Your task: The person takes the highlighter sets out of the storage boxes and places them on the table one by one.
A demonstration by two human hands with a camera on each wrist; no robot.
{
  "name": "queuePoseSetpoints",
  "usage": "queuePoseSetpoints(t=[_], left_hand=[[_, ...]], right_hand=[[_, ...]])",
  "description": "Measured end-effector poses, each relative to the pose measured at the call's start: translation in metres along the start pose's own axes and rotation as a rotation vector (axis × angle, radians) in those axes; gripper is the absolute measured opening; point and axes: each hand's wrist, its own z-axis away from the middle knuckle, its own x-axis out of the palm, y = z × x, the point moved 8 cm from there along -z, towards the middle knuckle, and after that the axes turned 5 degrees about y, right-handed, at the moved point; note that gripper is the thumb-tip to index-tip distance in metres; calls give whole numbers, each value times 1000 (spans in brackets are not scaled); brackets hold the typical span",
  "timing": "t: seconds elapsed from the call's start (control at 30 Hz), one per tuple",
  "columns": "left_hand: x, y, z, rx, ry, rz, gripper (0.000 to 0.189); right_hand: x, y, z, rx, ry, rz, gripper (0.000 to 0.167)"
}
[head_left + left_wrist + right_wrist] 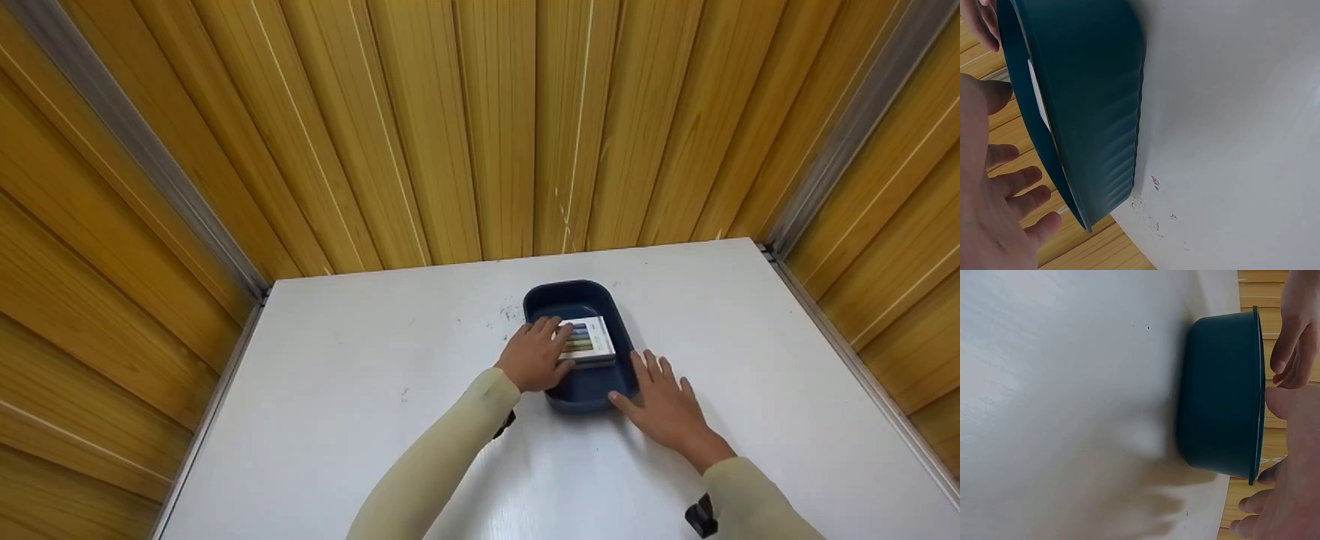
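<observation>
A dark blue plastic bin (589, 405) with rounded corners stands on the white table. Inside it lies a flat white box (598, 336) printed with coloured stripes; in the left wrist view only a white sliver of this box (1040, 100) shows past the rim. My left hand (534, 356) reaches over the bin's left side, its fingers spread and overlapping the box's left edge in the head view. At the right rim is my right hand (664, 405), palm down with fingers apart, thumb and fingertips close to the rim. Neither hand curls around anything.
The white tabletop (360, 420) extends around the bin, with dark scuff marks (510, 311) beside its left side. Yellow wood-patterned panels (495, 135) enclose the table at the back and both sides, with grey metal posts (142, 142) in the corners.
</observation>
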Motion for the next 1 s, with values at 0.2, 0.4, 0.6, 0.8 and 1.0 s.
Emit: queuePoseSetpoints(t=[0.2,0.4,0.6,0.8,1.0], left_hand=[[2,0,-3,6,-5,9,60],[5,-2,-9,10,-7,16,59],[6,-3,-11,9,-22,24,58],[6,0,-14,28,-22,15,57],[7,2,-16,62,28,-6,53]], right_hand=[[-1,0,-1,8,-11,-3,87],[-1,0,-2,11,-7,-5,87],[1,1,-2,13,-17,-7,88],[1,2,-2,6,-15,2,90],[1,1,-2,0,-25,10,92]])
